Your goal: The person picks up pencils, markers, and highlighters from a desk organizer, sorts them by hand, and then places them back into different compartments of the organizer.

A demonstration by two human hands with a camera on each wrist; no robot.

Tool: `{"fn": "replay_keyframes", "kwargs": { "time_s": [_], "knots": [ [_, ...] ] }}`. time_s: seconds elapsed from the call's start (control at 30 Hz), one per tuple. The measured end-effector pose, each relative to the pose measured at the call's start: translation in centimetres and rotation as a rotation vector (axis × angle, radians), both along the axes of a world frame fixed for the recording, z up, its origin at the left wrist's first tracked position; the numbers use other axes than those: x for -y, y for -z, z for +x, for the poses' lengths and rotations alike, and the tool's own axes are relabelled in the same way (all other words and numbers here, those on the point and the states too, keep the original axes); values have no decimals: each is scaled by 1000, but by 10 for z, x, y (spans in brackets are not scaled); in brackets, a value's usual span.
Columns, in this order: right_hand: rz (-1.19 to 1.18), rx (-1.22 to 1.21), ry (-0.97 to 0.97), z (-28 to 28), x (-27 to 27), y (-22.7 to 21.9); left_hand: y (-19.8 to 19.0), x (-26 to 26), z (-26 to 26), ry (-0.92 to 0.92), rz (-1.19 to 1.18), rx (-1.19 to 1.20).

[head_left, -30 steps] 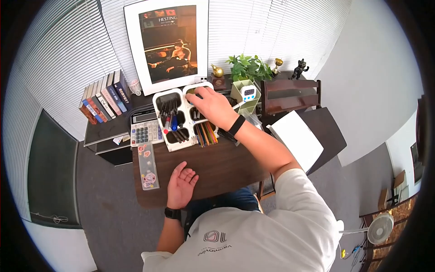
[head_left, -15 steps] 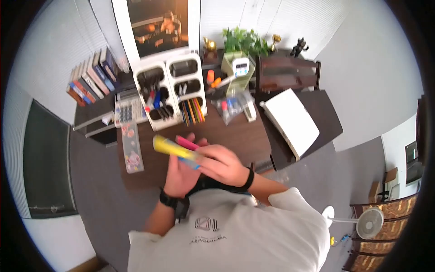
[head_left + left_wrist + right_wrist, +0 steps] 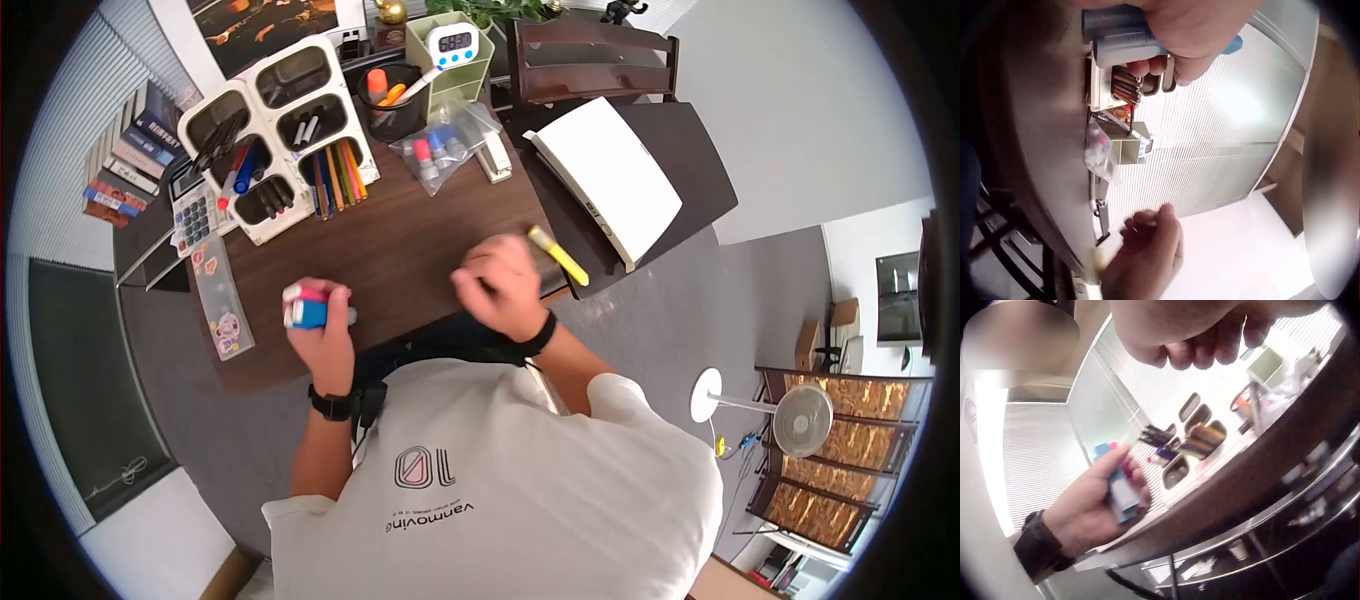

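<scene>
My left hand (image 3: 322, 340) grips a pink highlighter (image 3: 305, 292) and a blue highlighter (image 3: 308, 315) side by side above the front left of the desk. The blue one's barrel (image 3: 1124, 49) also shows in the left wrist view. My right hand (image 3: 503, 288) hovers near the desk's right edge, fingers loosely curled and holding nothing. Just beyond it a yellow highlighter (image 3: 558, 256) lies slanted at that edge. The white organizer (image 3: 262, 150) at the back left holds black pens, colored pencils (image 3: 340, 178) and markers.
A sticker-covered pencil case (image 3: 222, 300) lies at the left, beside a calculator (image 3: 192, 218). Behind the hands are a clear bag of bottles (image 3: 440, 150), a stapler (image 3: 493, 158), a black mesh cup (image 3: 395, 120) and a timer (image 3: 453, 45). A white box-like object (image 3: 610, 185) lies on the right side table.
My right hand left the organizer, brought highlighters to the left hand, then moved right. The yellow highlighter, earlier between the hands, now lies at the right edge. Left hand moved left with pink and blue.
</scene>
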State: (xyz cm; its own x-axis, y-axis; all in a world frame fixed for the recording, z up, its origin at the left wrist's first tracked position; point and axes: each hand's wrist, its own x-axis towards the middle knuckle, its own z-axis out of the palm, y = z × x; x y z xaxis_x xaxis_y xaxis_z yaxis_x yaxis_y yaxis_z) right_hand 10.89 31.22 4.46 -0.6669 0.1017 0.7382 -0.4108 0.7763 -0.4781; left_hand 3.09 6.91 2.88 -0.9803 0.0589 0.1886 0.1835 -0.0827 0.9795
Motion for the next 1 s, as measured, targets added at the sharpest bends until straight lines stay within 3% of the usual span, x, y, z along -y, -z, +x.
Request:
{"fn": "replay_keyframes", "kwargs": {
  "time_s": [0.07,0.13,0.17,0.2,0.23,0.27,0.37,0.53,0.6,0.67,0.73,0.77,0.83,0.93,1.0],
  "knots": [
    [126,-5,280,13,-35,-11,-4,1,0,-23,-20,-7],
    [45,215,717,28,-56,-4,7,7,-15,-35,-390,-349],
    [-25,355,695,42,-76,21,11,7,-10,13,-211,30],
    [-104,490,673,56,-95,48,17,9,-14,13,-216,-1],
    [-340,482,594,65,-105,66,13,7,-14,21,-217,16],
    [-81,442,585,79,-114,82,10,6,-12,29,-224,38],
    [169,411,623,113,-125,111,16,6,-13,34,-304,-67],
    [32,413,544,131,-140,106,18,10,-17,61,-370,-72],
    [-17,317,653,144,-139,102,17,10,-14,38,-360,-52],
    [81,268,1052,156,-142,102,18,10,-14,-9,-338,-48],
    [78,265,1333,164,-153,120,20,11,-16,-14,-304,-48],
    [85,262,1332,167,-158,129,21,11,-16,-26,-275,-46],
    [-764,262,990,166,-164,150,25,7,-16,-11,-219,-64],
    [-962,147,817,172,-175,174,23,10,-15,-2,-194,-17],
    [-961,136,820,178,-174,179,13,7,-13,-9,-231,-4]
  ]
}}
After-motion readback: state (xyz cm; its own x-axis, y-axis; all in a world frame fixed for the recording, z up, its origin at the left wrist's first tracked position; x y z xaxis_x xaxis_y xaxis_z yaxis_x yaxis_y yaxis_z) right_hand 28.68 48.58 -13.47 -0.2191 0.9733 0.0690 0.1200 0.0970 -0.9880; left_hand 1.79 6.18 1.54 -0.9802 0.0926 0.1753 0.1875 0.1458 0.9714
